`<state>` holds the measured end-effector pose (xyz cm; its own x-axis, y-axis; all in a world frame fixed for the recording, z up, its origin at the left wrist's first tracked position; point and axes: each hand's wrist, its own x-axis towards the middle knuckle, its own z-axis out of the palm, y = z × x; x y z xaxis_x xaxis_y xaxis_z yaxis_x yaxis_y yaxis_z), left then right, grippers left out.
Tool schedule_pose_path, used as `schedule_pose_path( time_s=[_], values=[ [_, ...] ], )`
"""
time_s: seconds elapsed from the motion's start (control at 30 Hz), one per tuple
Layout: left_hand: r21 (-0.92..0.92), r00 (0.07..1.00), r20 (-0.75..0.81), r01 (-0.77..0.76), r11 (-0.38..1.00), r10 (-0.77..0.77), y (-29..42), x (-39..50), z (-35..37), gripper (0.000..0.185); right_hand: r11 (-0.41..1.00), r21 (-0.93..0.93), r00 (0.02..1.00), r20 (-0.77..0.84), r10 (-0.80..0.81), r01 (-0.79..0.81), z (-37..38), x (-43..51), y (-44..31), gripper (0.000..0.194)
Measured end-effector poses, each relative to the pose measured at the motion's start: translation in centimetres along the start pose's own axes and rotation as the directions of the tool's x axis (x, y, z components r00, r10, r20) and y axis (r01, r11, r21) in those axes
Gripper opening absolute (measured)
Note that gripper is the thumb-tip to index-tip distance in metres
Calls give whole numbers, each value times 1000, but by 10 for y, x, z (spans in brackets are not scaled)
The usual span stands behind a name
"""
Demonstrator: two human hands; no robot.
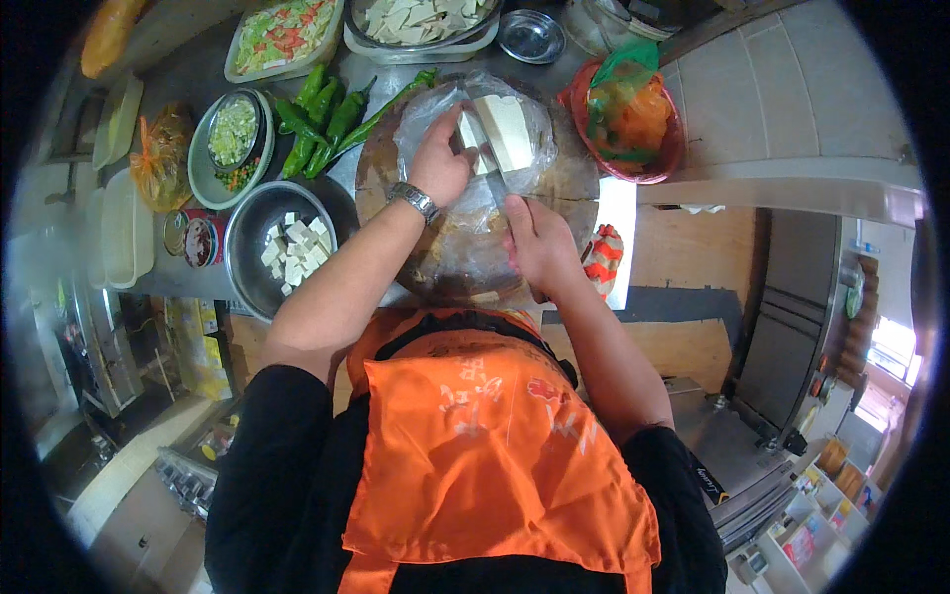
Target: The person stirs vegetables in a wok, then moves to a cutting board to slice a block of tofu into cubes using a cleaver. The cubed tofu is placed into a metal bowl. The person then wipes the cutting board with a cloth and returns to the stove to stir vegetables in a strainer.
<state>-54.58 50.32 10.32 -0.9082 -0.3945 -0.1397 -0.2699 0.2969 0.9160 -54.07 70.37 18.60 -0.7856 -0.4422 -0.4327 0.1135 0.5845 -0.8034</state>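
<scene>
A block of white tofu [506,132] lies on a clear plastic bag [423,126] atop a round wooden chopping block [475,260]. The blade of a kitchen knife [486,141] stands along the tofu, between the larger piece on the right and a narrower part on the left. My right hand [540,241] is closed around the knife's handle end. My left hand [443,163], with a metal watch at the wrist, rests its fingers against the narrower tofu part, left of the blade. Cut tofu cubes [297,249] sit in a steel bowl [241,230] left of the block.
Green peppers [323,119] lie beyond the steel bowl. A colander [204,182] with chopped vegetables, cans [200,241] and a tied bag [165,160] stand further left. Food containers [236,63] line the back. A red basket [675,152] adjoins the block's right side, near a red-striped bundle [603,260].
</scene>
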Motion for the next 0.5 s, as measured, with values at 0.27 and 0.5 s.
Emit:
schedule_pose_path(
  time_s=[0.27,0.5],
  values=[
    [-114,997,-44,-62,992,57,-5,7,14,80,991,126,998,47,32,-37,-36,-29,-31,50],
    [243,986,-100,-104,965,131,8,6,15,75,996,38,996,35,81,-82,-32,-16,-17,52]
  ],
)
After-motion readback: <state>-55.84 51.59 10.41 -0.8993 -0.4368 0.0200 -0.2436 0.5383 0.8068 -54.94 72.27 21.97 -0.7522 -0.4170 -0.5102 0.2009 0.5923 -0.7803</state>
